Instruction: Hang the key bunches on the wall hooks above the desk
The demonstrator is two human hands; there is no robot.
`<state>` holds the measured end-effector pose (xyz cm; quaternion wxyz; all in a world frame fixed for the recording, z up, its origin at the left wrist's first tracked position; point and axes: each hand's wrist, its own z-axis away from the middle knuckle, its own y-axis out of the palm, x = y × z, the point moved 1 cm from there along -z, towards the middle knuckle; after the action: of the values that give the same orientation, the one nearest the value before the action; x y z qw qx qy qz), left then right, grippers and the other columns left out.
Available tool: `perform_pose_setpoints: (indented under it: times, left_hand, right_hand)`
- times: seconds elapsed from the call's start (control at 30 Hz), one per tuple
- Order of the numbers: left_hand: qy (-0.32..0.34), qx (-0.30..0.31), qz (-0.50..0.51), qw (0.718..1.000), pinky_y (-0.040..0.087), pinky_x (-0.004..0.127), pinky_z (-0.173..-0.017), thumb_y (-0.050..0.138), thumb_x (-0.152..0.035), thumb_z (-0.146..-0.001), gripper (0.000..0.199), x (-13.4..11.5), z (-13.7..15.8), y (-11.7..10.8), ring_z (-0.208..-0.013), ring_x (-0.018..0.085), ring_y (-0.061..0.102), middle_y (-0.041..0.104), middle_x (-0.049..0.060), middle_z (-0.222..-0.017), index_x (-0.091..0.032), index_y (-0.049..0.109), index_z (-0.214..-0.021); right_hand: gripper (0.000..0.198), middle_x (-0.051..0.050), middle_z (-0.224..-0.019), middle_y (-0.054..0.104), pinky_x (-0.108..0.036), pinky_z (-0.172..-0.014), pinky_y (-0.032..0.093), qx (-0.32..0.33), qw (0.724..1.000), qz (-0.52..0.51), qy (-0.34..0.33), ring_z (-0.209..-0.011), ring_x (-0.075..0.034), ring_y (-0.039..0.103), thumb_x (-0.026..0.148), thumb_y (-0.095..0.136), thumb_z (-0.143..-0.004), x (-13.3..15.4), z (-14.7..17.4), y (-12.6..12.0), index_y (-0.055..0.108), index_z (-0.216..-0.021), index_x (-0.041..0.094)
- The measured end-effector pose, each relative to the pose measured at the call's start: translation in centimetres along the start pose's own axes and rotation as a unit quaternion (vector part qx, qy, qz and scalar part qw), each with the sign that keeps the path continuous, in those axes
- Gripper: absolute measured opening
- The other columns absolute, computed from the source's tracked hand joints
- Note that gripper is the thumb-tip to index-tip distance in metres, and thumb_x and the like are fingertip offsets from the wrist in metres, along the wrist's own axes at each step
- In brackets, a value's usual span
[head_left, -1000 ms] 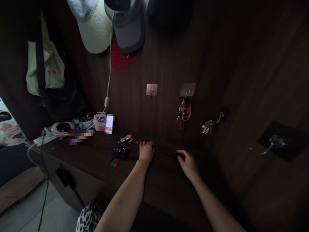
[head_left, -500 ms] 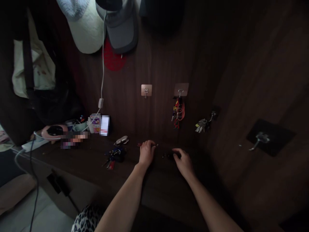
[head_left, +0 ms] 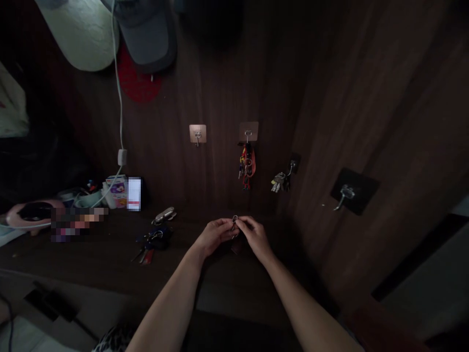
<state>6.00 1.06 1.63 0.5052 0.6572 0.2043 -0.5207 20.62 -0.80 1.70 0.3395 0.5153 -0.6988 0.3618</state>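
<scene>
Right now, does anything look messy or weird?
Nothing looks spilled or broken, though it's dim. One little oddity: a key bunch lies on the shelf, left of the left hand, while the colourful bunch and silver keys hang from hooks.

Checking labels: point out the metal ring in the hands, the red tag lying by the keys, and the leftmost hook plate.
Metal ring (head_left: pixel 235 217): head view, upper part of its loop.
Red tag (head_left: pixel 148 256): head view, its middle.
Leftmost hook plate (head_left: pixel 198 128): head view, its upper part.

Four wall hooks counted, two key bunches hung, one key bunch laid on bench, two hands seen
</scene>
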Motion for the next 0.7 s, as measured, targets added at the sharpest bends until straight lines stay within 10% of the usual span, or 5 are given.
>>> perform_pose_setpoints:
  times: [0.4,0.7]
  left_hand:
    - [0.035,0.001,-0.087,0.996,0.041,0.018,-0.055,0.072,-0.034,-0.067,0.036,0.2,0.1,0.6,-0.056,0.005,0.052,0.062,0.0,-0.075,-0.016,0.063,-0.096]
    - [0.261,-0.204,-0.338,0.881,0.042,0.023,-0.064,0.06,-0.036,-0.073,0.021,-1.0,-0.1,-0.1,-0.069,0.014,0.057,0.064,0.0,-0.071,-0.019,0.066,-0.082]
  right_hand:
    - [0.028,-0.002,-0.075,0.067,-0.028,-0.071,0.044,-0.037,0.993,-0.079,0.074,-0.077,-0.019,0.059,0.047,0.064,-0.067,-0.8,-0.3,-0.1,0.065,-0.073,0.019]
    - [0.03,-0.003,-0.072,0.066,-0.03,-0.07,0.044,-0.094,0.993,-0.008,0.067,-0.074,-0.02,0.059,0.049,0.057,-0.07,-1.7,-0.5,-1.1,0.064,-0.071,0.02]
